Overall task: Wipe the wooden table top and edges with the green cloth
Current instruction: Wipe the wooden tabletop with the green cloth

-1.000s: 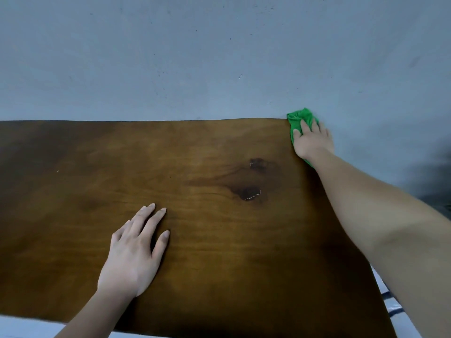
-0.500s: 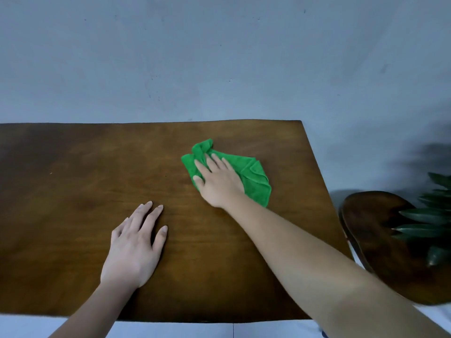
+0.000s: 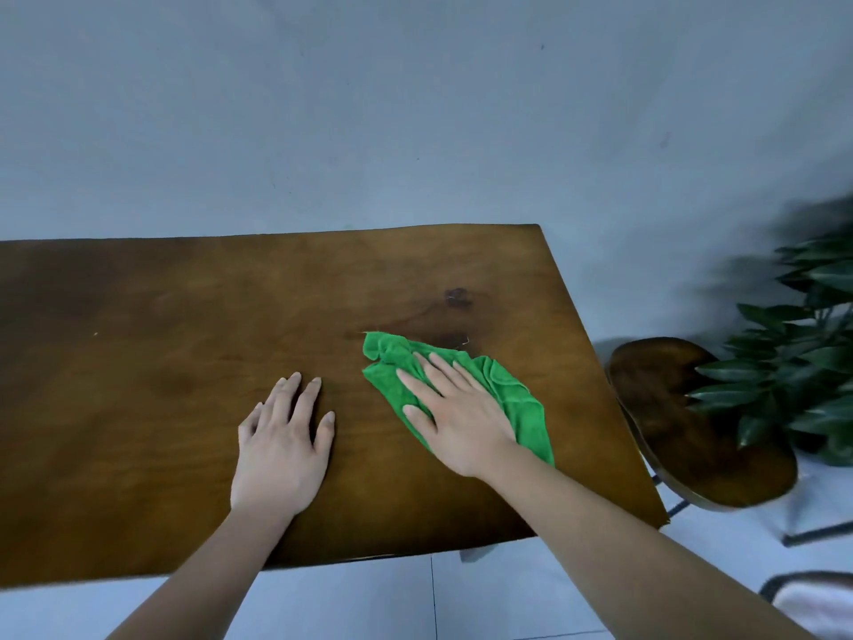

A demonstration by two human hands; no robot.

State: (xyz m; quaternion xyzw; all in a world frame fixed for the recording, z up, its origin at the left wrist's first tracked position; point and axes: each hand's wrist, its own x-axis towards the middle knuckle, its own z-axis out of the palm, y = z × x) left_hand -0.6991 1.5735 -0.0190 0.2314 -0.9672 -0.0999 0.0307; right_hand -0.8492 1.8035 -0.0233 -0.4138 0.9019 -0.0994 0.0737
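Wooden desk [image 3: 161, 362], dark brown with visible grain, fills the lower half of the head camera's view and stands against a plain pale grey-blue wall [image 3: 369, 108]. A green cloth [image 3: 512, 390] lies rumpled on the right part of the desk top, short of the right edge and just below a dark knot [image 3: 457, 297] in the wood. The right hand [image 3: 457, 418] lies flat on top of the cloth, palm down, fingers extended and slightly spread, pointing up and to the left; the cloth sticks out beyond the fingertips and along the hand's right side. The left hand [image 3: 281, 450] rests flat on the bare wood just to the left of the cloth, palm down, fingers extended and close together, not touching the cloth. Both bare forearms reach in from the bottom of the frame.

To the right of the desk, set apart from it, stands a small round wooden stool [image 3: 683, 436] on thin dark metal legs. A plant with long dark green leaves [image 3: 794, 362] overlaps the stool's far right side and looks slightly blurred. Pale tiled floor [image 3: 369, 602] shows below the desk's near edge
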